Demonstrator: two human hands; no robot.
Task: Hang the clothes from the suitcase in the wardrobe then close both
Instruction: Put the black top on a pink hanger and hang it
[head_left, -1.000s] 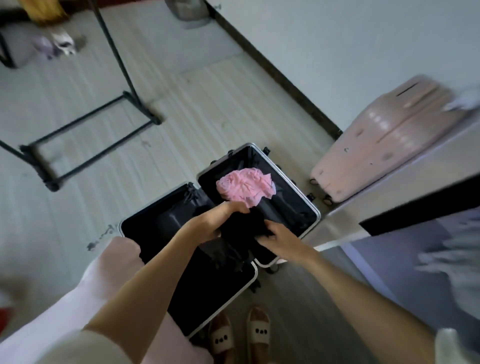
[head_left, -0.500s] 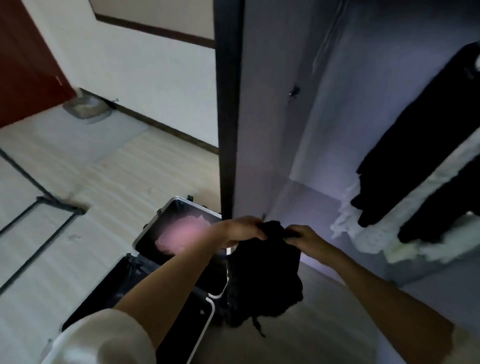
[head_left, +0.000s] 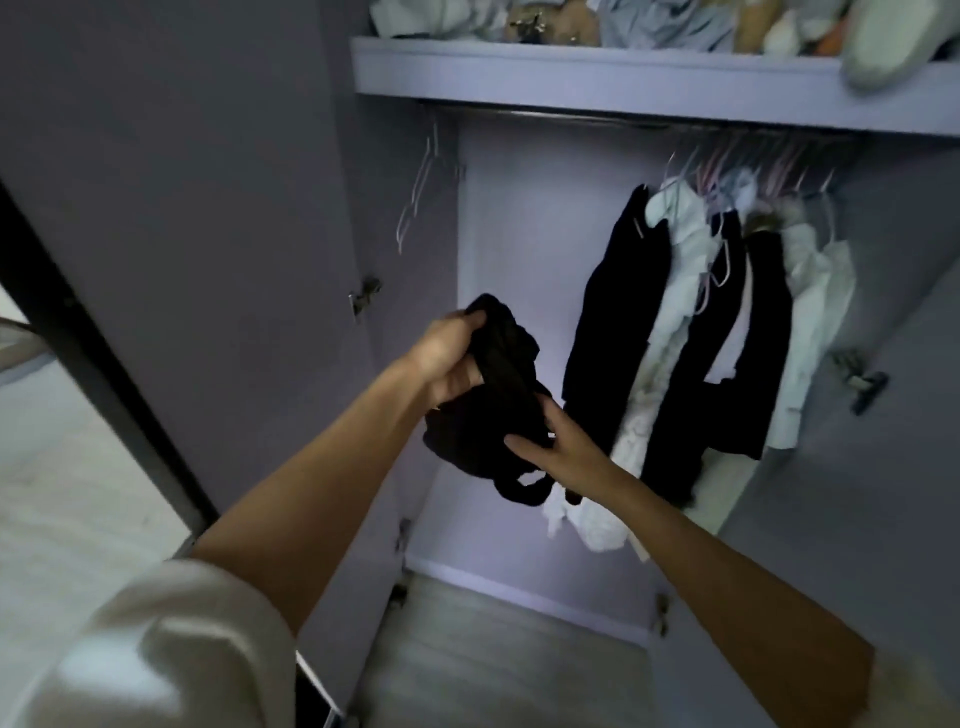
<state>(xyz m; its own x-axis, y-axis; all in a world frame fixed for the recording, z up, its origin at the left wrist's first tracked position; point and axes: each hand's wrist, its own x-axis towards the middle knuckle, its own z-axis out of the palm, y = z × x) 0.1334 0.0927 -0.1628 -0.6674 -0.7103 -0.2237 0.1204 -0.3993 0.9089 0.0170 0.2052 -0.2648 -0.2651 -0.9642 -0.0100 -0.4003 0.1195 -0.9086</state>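
The left hand (head_left: 449, 358), at the middle of the frame, is curled tight round the top of a bunched black garment (head_left: 488, 400), fingers wrapped over the cloth and thumb tucked under it. The right hand (head_left: 558, 447), just below and to the right, is more open: its fingers lie fairly straight against the lower part of the same garment, thumb out to the left along the fabric, touching and steadying it rather than clenching. The garment is soft, dark and crumpled, with a thin looped strap dangling from its lower edge. It is held up in front of the open wardrobe (head_left: 519, 249), whose inside walls are smooth and pale lilac.

At the upper left of the opening an empty wire hanger (head_left: 418, 195) hangs from the rail (head_left: 597, 117), a slim metal bar under the shelf (head_left: 623, 78). On the right side of the rail, well apart from that hanger, hang black and white clothes (head_left: 701, 322) pressed close together on thin hangers, some of the white ones frilly at the hem. Folded and heaped fabrics sit on the shelf at the top of the frame. A cream sleeve (head_left: 156, 654) fills the lower left corner, and pale wood-grain floor (head_left: 493, 660) shows at the bottom.
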